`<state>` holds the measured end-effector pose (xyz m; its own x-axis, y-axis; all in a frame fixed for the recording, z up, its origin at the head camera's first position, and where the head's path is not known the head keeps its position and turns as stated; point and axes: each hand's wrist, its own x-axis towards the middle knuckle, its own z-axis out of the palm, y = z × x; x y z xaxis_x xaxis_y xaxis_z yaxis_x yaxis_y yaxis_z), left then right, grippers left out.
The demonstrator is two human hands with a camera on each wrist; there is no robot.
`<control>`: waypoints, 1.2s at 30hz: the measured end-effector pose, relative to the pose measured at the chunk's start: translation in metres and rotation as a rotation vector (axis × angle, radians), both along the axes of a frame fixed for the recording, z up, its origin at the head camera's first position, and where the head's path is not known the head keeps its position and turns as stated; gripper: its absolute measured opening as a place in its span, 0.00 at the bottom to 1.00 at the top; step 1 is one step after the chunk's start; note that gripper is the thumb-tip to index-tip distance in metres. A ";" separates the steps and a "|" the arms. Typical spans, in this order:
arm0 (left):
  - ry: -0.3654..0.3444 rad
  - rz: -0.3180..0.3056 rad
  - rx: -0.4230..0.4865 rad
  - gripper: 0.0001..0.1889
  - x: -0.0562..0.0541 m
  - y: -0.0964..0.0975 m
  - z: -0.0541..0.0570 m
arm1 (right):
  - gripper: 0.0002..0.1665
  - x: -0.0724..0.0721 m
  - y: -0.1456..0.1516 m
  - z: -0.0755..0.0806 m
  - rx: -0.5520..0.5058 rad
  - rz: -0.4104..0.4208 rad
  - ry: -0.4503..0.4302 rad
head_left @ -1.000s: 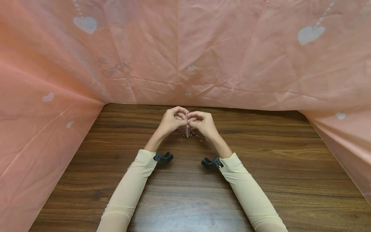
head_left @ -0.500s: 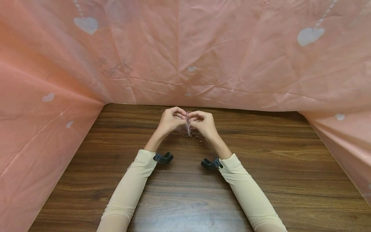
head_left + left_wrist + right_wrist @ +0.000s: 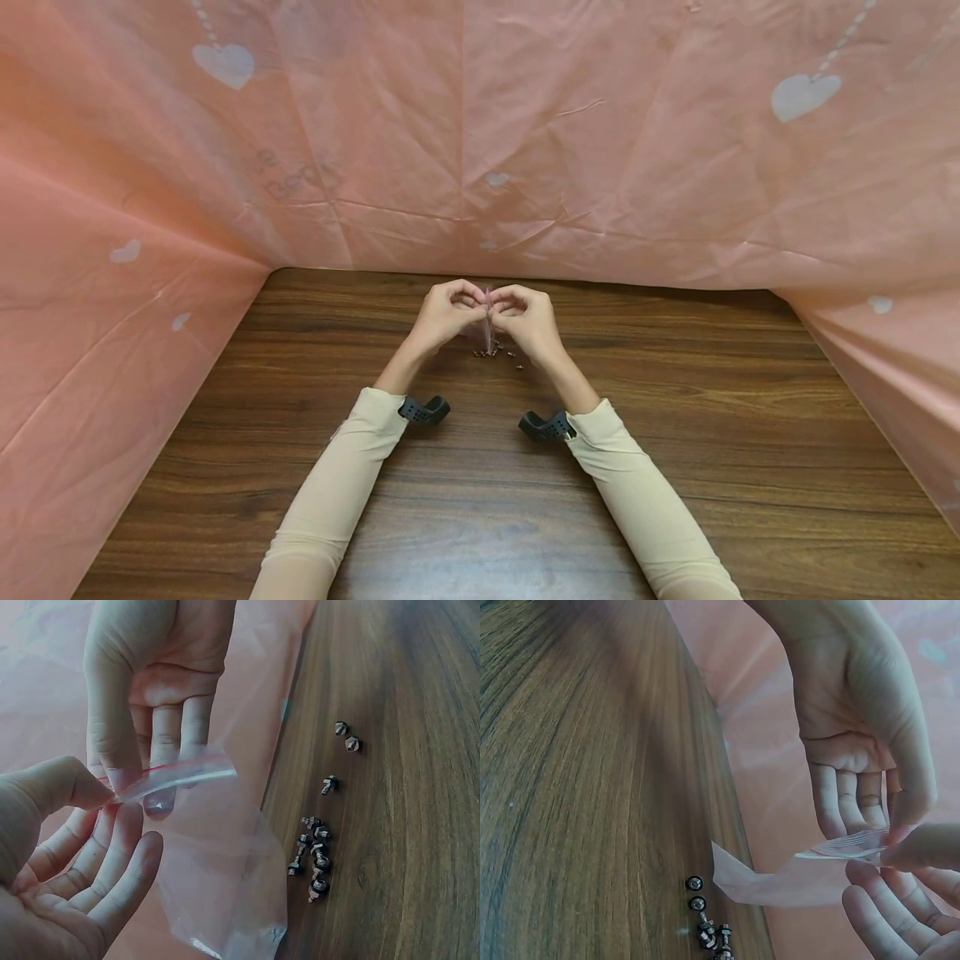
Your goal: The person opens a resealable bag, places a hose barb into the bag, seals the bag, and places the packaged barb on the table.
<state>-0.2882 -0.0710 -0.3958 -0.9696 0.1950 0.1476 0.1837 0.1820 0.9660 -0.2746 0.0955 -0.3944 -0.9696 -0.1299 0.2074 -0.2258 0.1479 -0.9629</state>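
A clear zip-lock plastic bag [image 3: 232, 877] with a red line along its seal hangs between my two hands. My left hand [image 3: 448, 315] pinches the bag's top edge from the left, thumb against fingertips. From the right, my right hand [image 3: 528, 321] pinches the same edge, and the fingertips of both hands nearly meet. Whether the bag's mouth is parted, I cannot tell. Several small metal screws [image 3: 321, 851] with dark rings lie on the table beside and below the bag. In the right wrist view only part of the screws [image 3: 707, 930] shows.
The brown wood-grain table [image 3: 480, 500] runs back to a pink curtain [image 3: 622, 183] with white hearts, which also encloses both sides. Dark wrist straps [image 3: 423, 410] stick out inward from both sleeve cuffs.
Both hands stay almost in place, with small finger shifts at the seal. The bag swung and turned slightly, then came back nearly edge-on to the head view. The screws have not moved.
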 end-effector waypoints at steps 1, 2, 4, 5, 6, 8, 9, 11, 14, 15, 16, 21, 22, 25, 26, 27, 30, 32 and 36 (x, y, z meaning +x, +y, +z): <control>0.004 0.004 -0.004 0.06 0.000 0.000 0.000 | 0.14 0.000 0.000 0.000 0.004 -0.002 -0.001; 0.011 0.008 -0.012 0.06 0.000 0.000 0.000 | 0.15 0.000 0.001 0.000 0.009 -0.003 -0.001; 0.028 0.016 -0.028 0.06 0.000 -0.001 0.001 | 0.14 0.000 0.002 0.000 0.029 -0.005 0.003; 0.035 0.021 -0.035 0.06 0.000 -0.001 0.001 | 0.14 -0.001 0.002 0.001 0.046 -0.007 0.010; 0.042 0.027 -0.044 0.06 0.000 -0.002 0.002 | 0.14 -0.001 0.003 0.001 0.062 -0.012 0.017; 0.046 0.035 -0.058 0.07 0.000 -0.004 0.003 | 0.13 -0.001 0.004 0.001 0.088 -0.024 0.031; 0.044 0.038 -0.062 0.07 0.000 -0.004 0.003 | 0.13 -0.001 0.004 0.002 0.103 -0.031 0.039; 0.044 0.048 -0.073 0.07 0.000 -0.006 0.004 | 0.12 -0.001 0.005 0.003 0.129 -0.045 0.054; 0.047 0.061 -0.079 0.07 -0.001 -0.008 0.005 | 0.12 -0.001 0.006 0.005 0.143 -0.051 0.055; 0.050 0.064 -0.078 0.07 -0.001 -0.009 0.006 | 0.13 -0.001 0.006 0.006 0.144 -0.049 0.054; 0.054 0.069 -0.077 0.07 -0.001 -0.010 0.006 | 0.13 -0.001 0.006 0.006 0.145 -0.047 0.050; 0.064 0.074 -0.073 0.06 -0.001 -0.013 0.008 | 0.12 -0.002 0.008 0.007 0.117 -0.036 0.016; 0.066 0.075 -0.079 0.06 -0.001 -0.014 0.008 | 0.13 -0.002 0.009 0.007 0.109 -0.033 0.008; 0.072 0.077 -0.107 0.06 -0.001 -0.017 0.010 | 0.13 -0.003 0.010 0.007 0.085 -0.024 -0.013; 0.077 0.078 -0.115 0.06 -0.002 -0.018 0.010 | 0.13 -0.003 0.010 0.008 0.081 -0.021 -0.018; 0.082 0.078 -0.124 0.06 -0.002 -0.019 0.010 | 0.13 -0.003 0.010 0.008 0.074 -0.014 -0.024; 0.098 0.077 -0.152 0.07 -0.003 -0.021 0.011 | 0.13 -0.004 0.012 0.010 0.068 0.008 -0.030; 0.107 0.071 -0.167 0.07 -0.003 -0.023 0.012 | 0.13 -0.005 0.014 0.010 0.074 0.022 -0.030; 0.115 0.060 -0.191 0.07 -0.003 -0.025 0.013 | 0.13 -0.006 0.018 0.014 0.096 0.048 -0.041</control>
<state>-0.2913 -0.0955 -0.3823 -0.9593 0.1727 0.2236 0.2738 0.3734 0.8863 -0.2802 0.1139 -0.3801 -0.9692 -0.1942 0.1516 -0.1952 0.2297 -0.9535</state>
